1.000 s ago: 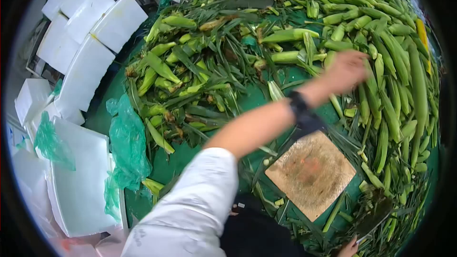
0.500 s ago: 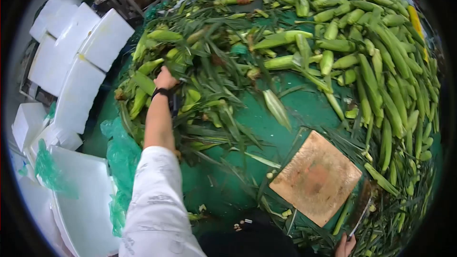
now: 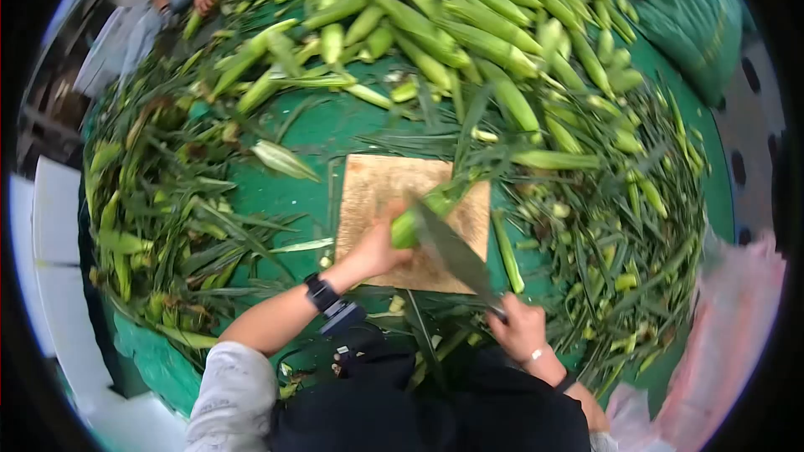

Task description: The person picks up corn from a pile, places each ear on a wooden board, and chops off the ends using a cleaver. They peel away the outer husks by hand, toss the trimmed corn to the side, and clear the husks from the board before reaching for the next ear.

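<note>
A green ear of corn (image 3: 404, 230) lies over the wooden board (image 3: 360, 188), with my left hand (image 3: 381, 243) wrapped round its near end. My right hand (image 3: 519, 328) grips the handle of a broad knife (image 3: 456, 255). The blade slants up and left across the board, against or just over the corn; its exact contact is blurred. Long leaves spread from the far end of the corn. A cut green stalk (image 3: 507, 253) rests just right of the board.
Unpeeled corn (image 3: 494, 46) is heaped at the far side. Loose husks and leaves (image 3: 167, 218) cover the left, and more trimmings lie right. A co-worker's hand (image 3: 204, 0) shows at the top left. White foam boxes (image 3: 63, 243) stand left, pink plastic (image 3: 724, 318) right.
The view has swung right. My left hand has left the leafy pile and now holds corn on the board. The knife has come up from the board's right side to over it.
</note>
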Action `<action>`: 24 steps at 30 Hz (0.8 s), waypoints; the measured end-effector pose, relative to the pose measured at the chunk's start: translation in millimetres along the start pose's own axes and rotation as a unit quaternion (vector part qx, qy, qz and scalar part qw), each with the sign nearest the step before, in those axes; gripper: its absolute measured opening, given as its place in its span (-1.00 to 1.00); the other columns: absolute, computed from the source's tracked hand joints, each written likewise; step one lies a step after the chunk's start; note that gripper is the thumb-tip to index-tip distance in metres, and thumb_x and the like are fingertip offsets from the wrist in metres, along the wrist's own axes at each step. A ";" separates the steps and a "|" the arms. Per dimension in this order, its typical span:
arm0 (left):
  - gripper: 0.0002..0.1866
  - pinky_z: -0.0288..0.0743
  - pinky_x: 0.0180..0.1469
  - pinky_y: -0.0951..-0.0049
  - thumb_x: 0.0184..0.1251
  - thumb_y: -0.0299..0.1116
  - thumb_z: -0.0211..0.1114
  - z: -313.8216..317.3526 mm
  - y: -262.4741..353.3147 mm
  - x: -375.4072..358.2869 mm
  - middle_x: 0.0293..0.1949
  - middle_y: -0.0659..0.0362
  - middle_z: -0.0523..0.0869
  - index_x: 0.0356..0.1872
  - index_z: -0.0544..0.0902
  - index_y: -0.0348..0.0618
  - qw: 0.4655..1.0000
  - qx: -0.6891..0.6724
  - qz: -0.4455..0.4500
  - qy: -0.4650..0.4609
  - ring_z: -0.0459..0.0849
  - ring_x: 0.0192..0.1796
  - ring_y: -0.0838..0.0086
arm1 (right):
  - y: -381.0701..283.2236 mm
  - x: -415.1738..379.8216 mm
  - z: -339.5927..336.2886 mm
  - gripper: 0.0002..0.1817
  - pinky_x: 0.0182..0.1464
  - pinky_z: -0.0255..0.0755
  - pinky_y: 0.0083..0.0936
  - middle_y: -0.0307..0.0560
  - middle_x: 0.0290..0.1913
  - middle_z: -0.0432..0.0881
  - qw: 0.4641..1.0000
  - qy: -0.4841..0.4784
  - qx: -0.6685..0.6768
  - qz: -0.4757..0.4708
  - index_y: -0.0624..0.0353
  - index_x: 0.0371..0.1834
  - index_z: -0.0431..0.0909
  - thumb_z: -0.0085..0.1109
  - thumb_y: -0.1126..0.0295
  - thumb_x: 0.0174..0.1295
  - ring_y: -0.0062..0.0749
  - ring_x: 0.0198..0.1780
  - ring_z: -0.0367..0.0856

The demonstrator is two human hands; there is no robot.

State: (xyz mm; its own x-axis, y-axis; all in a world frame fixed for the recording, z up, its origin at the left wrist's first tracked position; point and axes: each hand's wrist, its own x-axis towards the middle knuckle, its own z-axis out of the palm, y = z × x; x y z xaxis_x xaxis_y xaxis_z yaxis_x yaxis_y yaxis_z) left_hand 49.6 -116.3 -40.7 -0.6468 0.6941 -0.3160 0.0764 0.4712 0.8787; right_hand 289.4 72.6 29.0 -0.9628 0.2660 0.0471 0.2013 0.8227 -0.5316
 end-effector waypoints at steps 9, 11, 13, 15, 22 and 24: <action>-0.25 0.57 -0.03 0.21 -0.04 -0.17 0.41 -39.2 4.8 -52.9 -0.22 -0.24 0.69 0.15 0.38 -0.44 0.973 0.214 -0.090 -0.010 0.70 -0.14 0.00 | 57.4 76.0 18.2 -0.71 -0.33 0.58 -0.12 0.15 -0.51 0.65 0.967 -0.131 -0.170 0.139 0.20 -0.33 0.47 0.16 0.16 0.22 0.08 -0.42 0.67; -0.22 0.58 -0.07 0.18 -0.07 -0.19 0.45 -36.7 1.7 -46.5 -0.21 -0.14 0.67 0.19 0.35 -0.36 0.962 0.246 -0.117 -0.032 0.69 -0.16 0.06 | 49.3 82.8 13.4 -0.60 -0.33 0.54 -0.16 0.22 -0.55 0.60 0.970 -0.125 -0.125 0.165 0.29 -0.39 0.47 0.18 0.09 0.23 0.10 -0.42 0.65; -0.22 0.58 -0.12 0.16 -0.11 -0.17 0.48 -19.9 6.9 -22.1 -0.17 -0.06 0.63 0.17 0.38 -0.28 0.843 0.493 0.130 0.168 0.65 -0.12 0.10 | 43.0 93.4 10.6 -0.58 -0.38 0.48 -0.17 0.24 -0.56 0.57 0.972 -0.129 -0.007 0.197 0.31 -0.41 0.46 0.17 0.08 0.27 0.10 -0.46 0.62; -0.24 0.56 -0.14 0.17 -0.13 -0.19 0.49 1.6 2.9 8.8 -0.19 -0.03 0.60 0.15 0.39 -0.27 0.854 0.483 0.134 0.139 0.63 -0.13 0.10 | 23.6 105.3 2.6 -0.55 -0.44 0.43 -0.19 0.25 -0.58 0.54 0.959 -0.132 0.112 0.226 0.33 -0.44 0.46 0.15 0.07 0.30 0.10 -0.51 0.59; -0.36 0.54 -0.12 0.11 -0.10 -0.19 0.46 -16.3 1.0 14.2 -0.19 -0.03 0.60 0.07 0.44 -0.15 0.909 0.413 0.050 0.008 0.63 -0.10 0.05 | -22.7 117.7 -9.9 -0.81 -0.53 0.32 -0.42 0.04 -0.66 0.43 0.958 0.111 0.265 0.007 0.26 -0.29 0.47 0.15 0.34 0.32 -0.15 -0.67 0.42; -0.37 0.53 -0.11 0.10 -0.09 -0.18 0.45 -24.3 0.8 10.4 -0.16 -0.05 0.61 0.07 0.45 -0.15 0.916 0.400 0.035 -0.012 0.62 -0.08 0.03 | 5.8 102.7 27.0 -0.66 -0.40 0.46 -0.20 0.25 -0.53 0.57 0.987 -0.027 0.152 0.047 0.34 -0.27 0.54 0.11 0.19 0.33 0.19 -0.48 0.56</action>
State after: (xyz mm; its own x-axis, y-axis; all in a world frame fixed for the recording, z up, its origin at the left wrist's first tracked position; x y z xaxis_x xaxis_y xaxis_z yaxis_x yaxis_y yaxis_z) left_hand 24.5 -121.9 -34.6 -0.6039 0.7443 -0.2852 0.6541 0.6672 0.3563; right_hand 186.8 91.0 7.9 -0.9521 0.3007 -0.0559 0.2357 0.6046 -0.7608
